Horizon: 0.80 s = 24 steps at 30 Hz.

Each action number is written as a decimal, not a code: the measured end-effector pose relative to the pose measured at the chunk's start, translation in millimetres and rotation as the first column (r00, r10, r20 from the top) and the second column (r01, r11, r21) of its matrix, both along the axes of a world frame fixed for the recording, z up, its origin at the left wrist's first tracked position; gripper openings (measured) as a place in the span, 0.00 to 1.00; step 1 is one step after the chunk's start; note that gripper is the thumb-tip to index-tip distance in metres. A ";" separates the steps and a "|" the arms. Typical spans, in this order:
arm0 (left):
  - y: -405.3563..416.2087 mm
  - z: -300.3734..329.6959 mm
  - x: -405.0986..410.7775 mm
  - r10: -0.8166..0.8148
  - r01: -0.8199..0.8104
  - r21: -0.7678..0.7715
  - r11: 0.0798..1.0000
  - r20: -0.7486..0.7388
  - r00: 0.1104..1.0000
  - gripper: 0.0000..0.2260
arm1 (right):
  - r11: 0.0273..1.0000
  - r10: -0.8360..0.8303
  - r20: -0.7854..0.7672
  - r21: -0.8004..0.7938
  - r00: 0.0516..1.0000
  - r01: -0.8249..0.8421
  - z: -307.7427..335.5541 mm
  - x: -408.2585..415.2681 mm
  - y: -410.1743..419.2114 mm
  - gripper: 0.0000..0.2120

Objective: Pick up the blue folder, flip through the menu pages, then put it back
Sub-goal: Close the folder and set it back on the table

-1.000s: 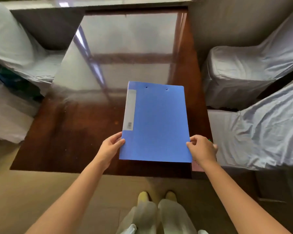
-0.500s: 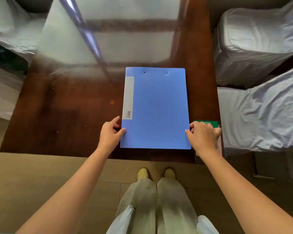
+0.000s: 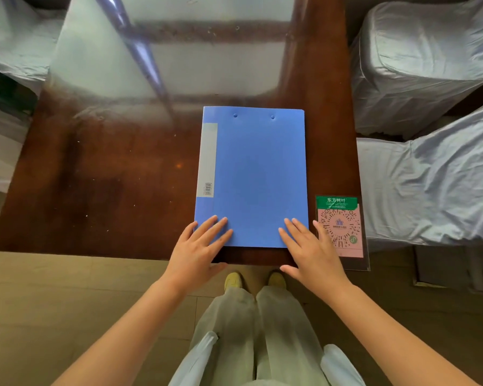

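The blue folder (image 3: 254, 174) lies closed and flat on the dark wooden table (image 3: 95, 176), near its front right corner, with a grey label strip down its left side. My left hand (image 3: 198, 252) rests palm down with its fingertips on the folder's lower left corner. On the lower right corner lie the spread fingers of my right hand (image 3: 310, 252). Neither hand grips the folder.
A pink and green QR code card (image 3: 343, 224) lies on the table just right of the folder. Chairs in grey covers (image 3: 418, 65) stand to the right and at the far left. The table's front edge runs just below my hands.
The folder came down from a raised hold onto the table. Both hands let go of its edges and now lie flat on its lower corners.
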<state>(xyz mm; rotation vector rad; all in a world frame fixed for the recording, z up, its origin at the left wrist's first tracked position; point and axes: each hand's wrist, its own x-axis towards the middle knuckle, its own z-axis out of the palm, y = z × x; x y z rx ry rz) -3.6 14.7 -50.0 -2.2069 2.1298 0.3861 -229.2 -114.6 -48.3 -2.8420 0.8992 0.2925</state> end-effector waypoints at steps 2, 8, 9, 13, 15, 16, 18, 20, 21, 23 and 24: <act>1.0 -2.3 0.3 0.001 -0.001 -0.020 1.000 -0.003 1.000 0.30 | 1.000 0.008 0.038 0.006 0.999 -0.008 -1.2 -2.6 0.8 0.35; 5.9 -8.7 -1.5 -0.030 0.031 -0.094 0.995 0.005 1.000 0.25 | 0.999 0.044 0.125 -0.023 0.991 -0.041 -4.1 -15.7 -1.9 0.30; 6.5 -9.5 -2.5 -0.028 0.028 -0.101 0.994 0.004 1.000 0.25 | 0.998 0.051 0.133 -0.030 0.990 -0.047 -4.3 -17.6 -2.5 0.29; 6.8 -12.3 -6.3 -0.026 0.025 -0.106 0.994 -0.010 1.000 0.25 | 0.998 0.064 0.157 -0.029 0.986 -0.060 -6.4 -25.0 -5.2 0.28; 6.9 -13.5 -7.3 -0.031 0.029 -0.114 0.993 -0.018 0.999 0.25 | 0.998 0.064 0.173 -0.020 0.983 -0.061 -7.6 -28.7 -6.5 0.28; 6.7 -14.0 -7.5 -0.030 0.027 -0.121 0.992 -0.021 0.999 0.24 | 0.998 0.064 0.181 -0.014 0.982 -0.062 -8.3 -30.2 -7.2 0.28; 6.2 -15.5 -6.9 -0.028 0.024 -0.133 0.991 -0.031 0.999 0.23 | 0.997 0.072 0.189 -0.011 0.979 -0.071 -9.8 -32.7 -8.5 0.28; 6.4 -17.3 -6.8 -0.034 0.029 -0.138 0.990 -0.035 0.999 0.22 | 0.997 0.082 0.207 -0.007 0.975 -0.083 -11.8 -34.7 -9.1 0.27; 6.7 -18.1 -6.9 -0.037 0.031 -0.142 0.989 -0.036 0.999 0.22 | 0.996 0.085 0.217 -0.005 0.972 -0.086 -12.5 -35.4 -9.4 0.26; 7.5 -19.1 -7.1 -0.037 0.030 -0.152 0.988 -0.042 0.998 0.21 | 0.996 0.090 0.232 -0.007 0.968 -0.091 -13.8 -37.0 -9.2 0.25; 7.9 -19.2 -7.2 -0.035 0.028 -0.158 0.987 -0.044 0.998 0.21 | 0.996 0.092 0.238 -0.007 0.967 -0.093 -14.5 -37.9 -8.9 0.25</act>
